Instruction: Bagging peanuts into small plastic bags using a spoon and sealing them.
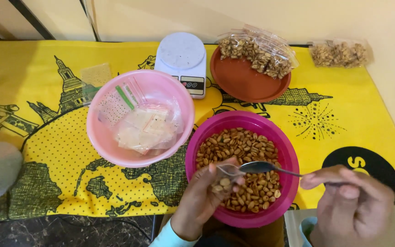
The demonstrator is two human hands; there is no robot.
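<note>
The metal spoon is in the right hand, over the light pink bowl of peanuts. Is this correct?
Not quite. In the head view the right hand holds the spoon over the dark magenta bowl of peanuts; the light pink bowl holds empty plastic bags.

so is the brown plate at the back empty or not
Not empty: the brown plate holds clear bags of nuts along its back edge.
</note>
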